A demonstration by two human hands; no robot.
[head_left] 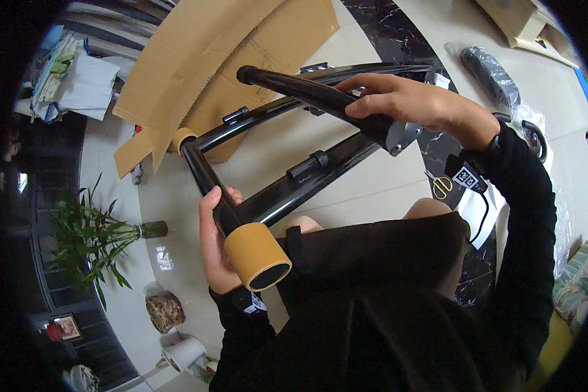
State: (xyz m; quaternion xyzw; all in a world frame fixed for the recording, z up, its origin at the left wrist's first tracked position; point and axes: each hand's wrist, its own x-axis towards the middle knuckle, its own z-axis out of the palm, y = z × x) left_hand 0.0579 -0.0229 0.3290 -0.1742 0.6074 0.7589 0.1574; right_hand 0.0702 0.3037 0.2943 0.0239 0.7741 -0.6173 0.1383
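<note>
A black tubular metal frame (277,206) is held slanting over my lap, with glossy tubes joined by a crossbar at its left end. Tan-yellow cylindrical end pieces sit on that crossbar: a large near one (258,256) and a smaller-looking far one (183,139). My left hand (212,232) is closed round the crossbar just beside the near end piece; some fingers are hidden behind it. A separate-looking black arm tube (300,91) slants above the frame, and my right hand (408,101) grips it near its wide, bolted joint (402,135). Small black brackets (309,166) sit on the frame tubes.
An opened cardboard box (202,65) stands beyond the frame. Yellow-handled scissors (441,186) and a plastic-wrapped dark piece (490,75) lie on the floor at right. A leafy plant (98,228) and a white pot (184,354) are at left.
</note>
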